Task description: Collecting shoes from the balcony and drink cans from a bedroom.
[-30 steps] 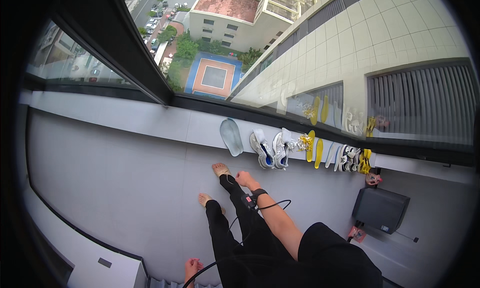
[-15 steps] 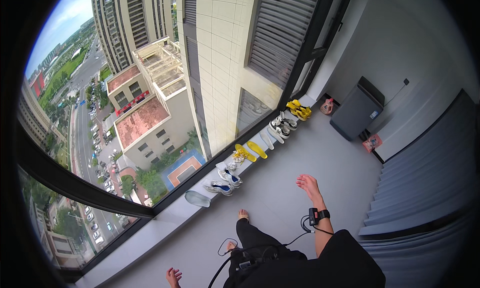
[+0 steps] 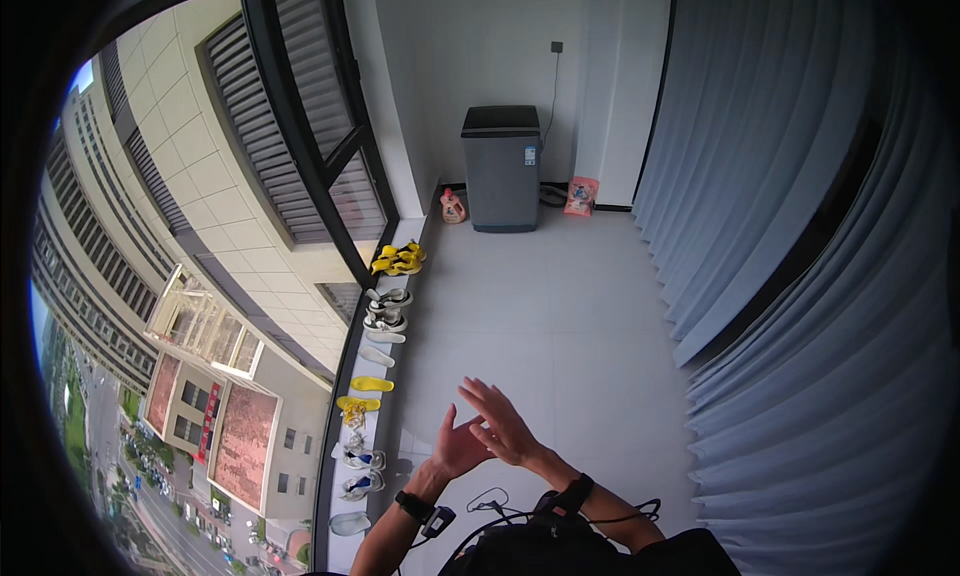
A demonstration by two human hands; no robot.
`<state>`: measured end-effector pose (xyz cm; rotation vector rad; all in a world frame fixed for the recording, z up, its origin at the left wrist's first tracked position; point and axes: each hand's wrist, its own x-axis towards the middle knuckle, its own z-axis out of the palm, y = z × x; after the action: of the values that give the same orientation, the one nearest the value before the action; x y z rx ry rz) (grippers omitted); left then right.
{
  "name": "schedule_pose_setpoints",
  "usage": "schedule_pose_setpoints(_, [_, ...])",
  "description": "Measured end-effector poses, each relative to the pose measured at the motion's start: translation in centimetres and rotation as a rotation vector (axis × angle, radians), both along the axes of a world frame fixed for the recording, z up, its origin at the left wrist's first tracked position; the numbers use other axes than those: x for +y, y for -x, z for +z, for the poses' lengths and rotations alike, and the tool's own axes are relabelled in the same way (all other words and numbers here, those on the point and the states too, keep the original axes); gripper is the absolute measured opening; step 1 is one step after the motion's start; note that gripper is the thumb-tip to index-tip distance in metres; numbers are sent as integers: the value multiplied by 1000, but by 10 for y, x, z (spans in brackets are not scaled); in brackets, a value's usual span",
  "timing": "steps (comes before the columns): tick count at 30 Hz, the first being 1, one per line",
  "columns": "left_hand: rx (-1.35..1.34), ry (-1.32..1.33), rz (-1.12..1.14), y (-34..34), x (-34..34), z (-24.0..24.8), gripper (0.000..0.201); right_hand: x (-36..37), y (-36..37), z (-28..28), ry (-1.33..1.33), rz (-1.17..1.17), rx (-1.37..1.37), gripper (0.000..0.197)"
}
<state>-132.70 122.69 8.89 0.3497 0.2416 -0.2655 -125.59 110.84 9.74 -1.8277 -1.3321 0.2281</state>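
Right hand (image 3: 508, 432), fingers straight, holding nothing; left hand (image 3: 460, 450) behind it, thumb apart, other fingers hidden, their bend I cannot tell; yellow insoles (image 3: 373, 384) on the ledge (image 3: 338, 551) at ten o'clock, washing machine (image 3: 500, 176) at twelve

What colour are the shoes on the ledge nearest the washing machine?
The shoes are bright yellow with dark parts, seen best in the head view.

Pleated blue-grey fabric curtains (image 3: 765, 176) hang right of a boxy dark-grey washing machine (image 3: 502, 181), a pink plastic bottle (image 3: 453, 207) beside it.
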Motion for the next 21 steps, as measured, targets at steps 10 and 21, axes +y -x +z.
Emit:
schedule_pose_setpoints(10, [-1333,-2033,-37,-304,-187,37,49,-181,-277,-7,-805,167,1588,83])
schedule_pose_setpoints(21, [-677,-1994,-370,-609,-139,-153,66,-496,-560,-3,-906,-498,1299,69])
